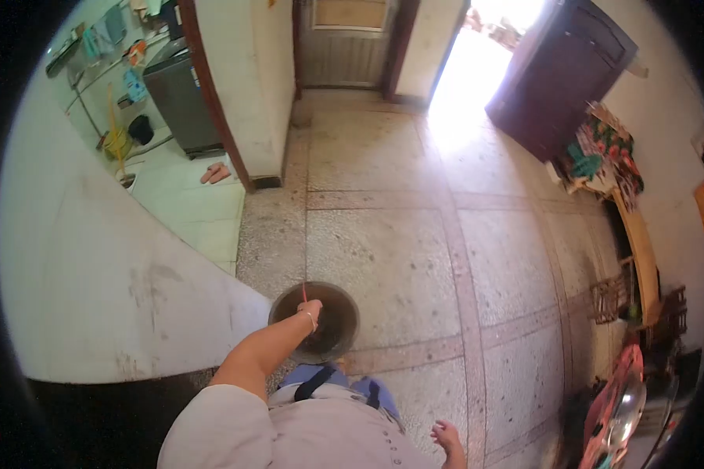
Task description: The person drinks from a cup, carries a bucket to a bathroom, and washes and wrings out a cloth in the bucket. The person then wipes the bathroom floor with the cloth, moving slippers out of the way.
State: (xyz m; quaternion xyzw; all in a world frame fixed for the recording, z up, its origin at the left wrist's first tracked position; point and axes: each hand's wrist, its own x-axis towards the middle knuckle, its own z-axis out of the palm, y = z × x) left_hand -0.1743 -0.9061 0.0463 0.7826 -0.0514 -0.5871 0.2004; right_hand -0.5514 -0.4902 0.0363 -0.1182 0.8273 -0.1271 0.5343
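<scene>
My left hand [311, 306] reaches over a round dark basin [354, 316] that stands on the floor against the white wall. Its fingers are closed on a thin red stick-like thing [305, 292], whose upper end sticks out past the hand toward the basin's far rim. A bracelet circles that wrist. The inside of the basin is dim, and I cannot make out what is in it. My right hand [446, 434] hangs low beside my body, away from the basin, with its fingers loosely apart and nothing visible in them.
At left, a doorway leads to a tiled room with a dark washing machine [181, 98], slippers [216, 173] and a mop [117, 144]. A dark door [559, 78] stands ajar at upper right. Along the right wall are piled cloths [612, 148], wooden stools [612, 297] and a red-rimmed tray [618, 402].
</scene>
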